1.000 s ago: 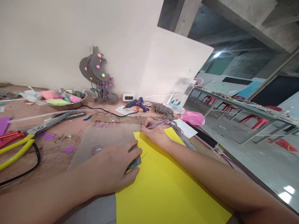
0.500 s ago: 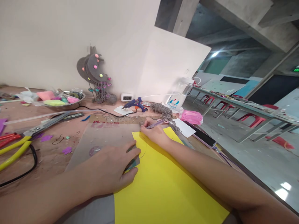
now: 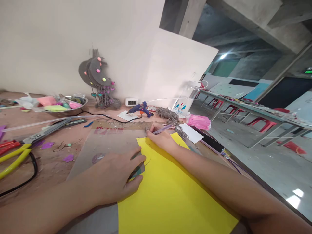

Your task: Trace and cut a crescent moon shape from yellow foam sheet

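A yellow sheet [image 3: 170, 191] lies on a greyish board [image 3: 85, 156] on the table. Fingertips of my left hand [image 3: 117, 172], spread apart, rest on the sheet's left edge; that hand holds nothing. Near the sheet's top edge my right hand [image 3: 159, 136] is closed around a slim purple pen [image 3: 163, 129], its tip hidden by the fingers. A thin curved line shows on the paper between my hands.
Scissors [image 3: 46, 131] and yellow-handled pliers [image 3: 14, 162] lie left. Behind stand a bowl of coloured clay [image 3: 65, 110], a small clock [image 3: 132, 102], a blue glue gun [image 3: 140, 109], grey yarn [image 3: 167, 114] and a bottle [image 3: 185, 99]. A phone [image 3: 207, 139] lies right.
The whole view has shifted very slightly. Both hands keep nearly the same place on the sheet, and the pen is still in my right hand.
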The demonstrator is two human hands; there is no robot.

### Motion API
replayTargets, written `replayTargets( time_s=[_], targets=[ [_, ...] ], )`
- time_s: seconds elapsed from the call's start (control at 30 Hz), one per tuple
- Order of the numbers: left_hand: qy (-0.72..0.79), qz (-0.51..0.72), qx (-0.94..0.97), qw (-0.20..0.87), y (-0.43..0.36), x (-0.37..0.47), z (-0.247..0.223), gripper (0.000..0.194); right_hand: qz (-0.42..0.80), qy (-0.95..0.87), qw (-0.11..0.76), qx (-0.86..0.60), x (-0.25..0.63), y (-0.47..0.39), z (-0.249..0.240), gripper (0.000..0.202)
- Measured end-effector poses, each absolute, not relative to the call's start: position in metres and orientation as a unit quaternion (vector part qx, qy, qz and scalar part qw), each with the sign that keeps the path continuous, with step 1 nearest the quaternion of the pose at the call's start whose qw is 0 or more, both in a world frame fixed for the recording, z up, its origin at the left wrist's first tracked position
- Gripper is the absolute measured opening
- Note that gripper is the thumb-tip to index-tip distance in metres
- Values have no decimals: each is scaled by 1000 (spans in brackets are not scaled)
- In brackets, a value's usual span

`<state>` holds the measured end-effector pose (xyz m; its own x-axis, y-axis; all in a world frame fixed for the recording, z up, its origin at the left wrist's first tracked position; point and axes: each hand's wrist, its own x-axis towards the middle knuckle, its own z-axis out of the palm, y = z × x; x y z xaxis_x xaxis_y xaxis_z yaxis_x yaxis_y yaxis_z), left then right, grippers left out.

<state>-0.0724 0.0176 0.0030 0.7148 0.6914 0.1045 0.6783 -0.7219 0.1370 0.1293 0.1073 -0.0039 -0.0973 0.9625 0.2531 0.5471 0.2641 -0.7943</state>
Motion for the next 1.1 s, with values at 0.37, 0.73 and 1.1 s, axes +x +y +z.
replayTargets(
  time_s=[0.37,0.73,1.1],
  targets=[
    [370,74,925,41,18,-71,3,38,304,-703,380,-519,130,106,-7,21],
    [362,94,925,61,17,-73,2,39,254,-699,388,-544,131,106,-4,20],
    [368,88,924,56,16,-73,4,37,279,-681,406,-542,144,113,8,20]
  ],
)
